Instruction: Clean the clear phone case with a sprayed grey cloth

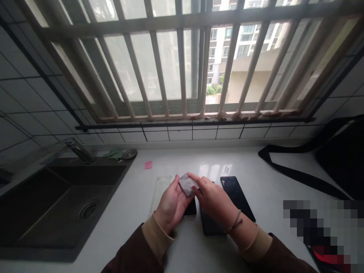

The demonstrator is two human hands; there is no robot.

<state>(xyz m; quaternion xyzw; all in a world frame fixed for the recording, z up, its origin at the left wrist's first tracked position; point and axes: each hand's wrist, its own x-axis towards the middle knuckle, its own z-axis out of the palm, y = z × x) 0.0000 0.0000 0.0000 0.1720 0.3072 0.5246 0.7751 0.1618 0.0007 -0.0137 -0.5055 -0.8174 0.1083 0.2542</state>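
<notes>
Above the counter (170,242), both hands' fingers (196,178) pinch perhaps a cloth (187,184).

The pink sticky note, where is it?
In the head view, the pink note lies on the white counter left of middle, just past the sink's right back corner, beyond the clear phone case and the left hand.

I can read no text, label, brand or number anywhere in my view. The dark phones (237,197) on the worktop (256,167) show blank faces, and the small pink note (148,165) carries nothing legible.
</notes>
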